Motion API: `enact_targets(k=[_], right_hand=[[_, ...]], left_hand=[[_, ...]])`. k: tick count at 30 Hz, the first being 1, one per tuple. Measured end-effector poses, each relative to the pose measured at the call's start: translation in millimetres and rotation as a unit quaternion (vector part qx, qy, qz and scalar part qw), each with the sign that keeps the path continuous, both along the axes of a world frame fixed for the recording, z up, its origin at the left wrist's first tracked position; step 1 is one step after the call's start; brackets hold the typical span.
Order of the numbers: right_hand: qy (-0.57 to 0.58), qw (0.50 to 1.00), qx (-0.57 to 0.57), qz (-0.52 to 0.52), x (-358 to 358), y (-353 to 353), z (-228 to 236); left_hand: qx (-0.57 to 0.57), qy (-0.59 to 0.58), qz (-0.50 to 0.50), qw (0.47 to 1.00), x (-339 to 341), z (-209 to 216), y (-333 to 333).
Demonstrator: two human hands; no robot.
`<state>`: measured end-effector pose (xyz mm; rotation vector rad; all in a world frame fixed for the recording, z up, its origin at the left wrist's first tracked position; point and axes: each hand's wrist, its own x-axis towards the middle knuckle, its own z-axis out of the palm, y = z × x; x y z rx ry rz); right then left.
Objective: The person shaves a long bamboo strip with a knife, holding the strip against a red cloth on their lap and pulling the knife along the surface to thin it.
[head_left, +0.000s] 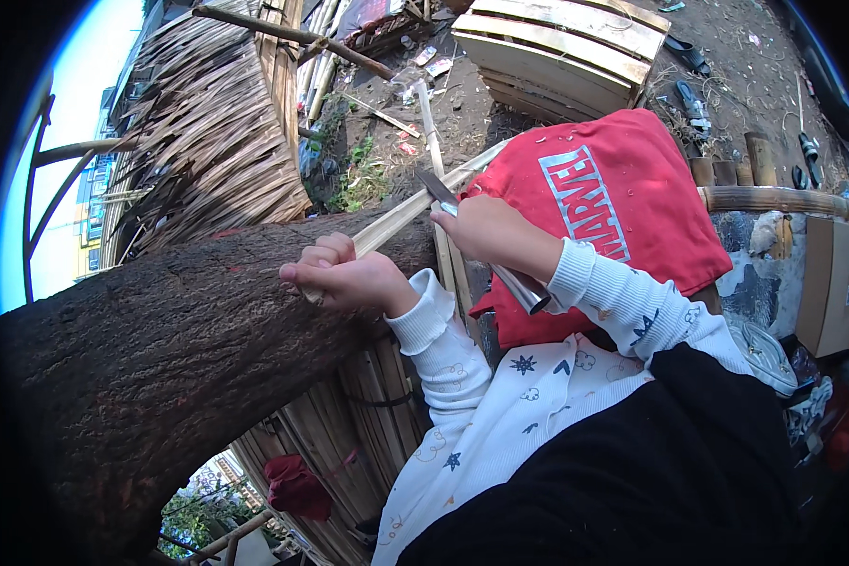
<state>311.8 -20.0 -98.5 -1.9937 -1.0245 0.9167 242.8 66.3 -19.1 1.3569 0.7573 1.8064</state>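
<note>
My left hand [344, 281] is closed around the near end of a pale split bamboo strip [387, 224], beside a thick dark tree trunk [198, 321]. The strip slants up and to the right, its far end reaching a red cloth [632, 179]. In my right hand [500, 231] is a knife [436, 189] with a short dark blade and a shiny tube-like metal handle, whose end sticks out below the fist. The blade lies across the strip, apparently touching it. The red cloth, with a pale printed panel, spreads beneath my right forearm.
More bamboo strips [431, 132] stand beyond my hands. A slatted wooden crate [557, 57] sits on the dirt ground, with sandals [690, 102] to its right. Dry thatch [208, 123] hangs at far left. A cardboard box [835, 288] and coiled cable [764, 358] are at right.
</note>
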Motion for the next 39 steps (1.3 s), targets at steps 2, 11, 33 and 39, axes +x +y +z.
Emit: enact_targets(k=[2,11,33,39], right_hand=[[0.052,0.998,-0.033,-0.006,8.8,-5.4,14.7],[0.113,0.992,0.047,-0.035,10.8,-16.0,22.0],[0.207,0.92,0.26,-0.207,23.8,-38.8,35.5],[0.074,0.942,0.264,-0.193,-7.5,-47.3,-27.9]], left_hand=[[-0.007,-0.006,-0.001,1.0,4.7,3.8,0.0],[0.035,-0.039,-0.057,0.997,10.0,4.3,1.7],[0.052,0.002,-0.053,0.997,23.3,7.8,-17.2],[0.069,0.024,0.015,0.997,56.1,13.7,-19.9]])
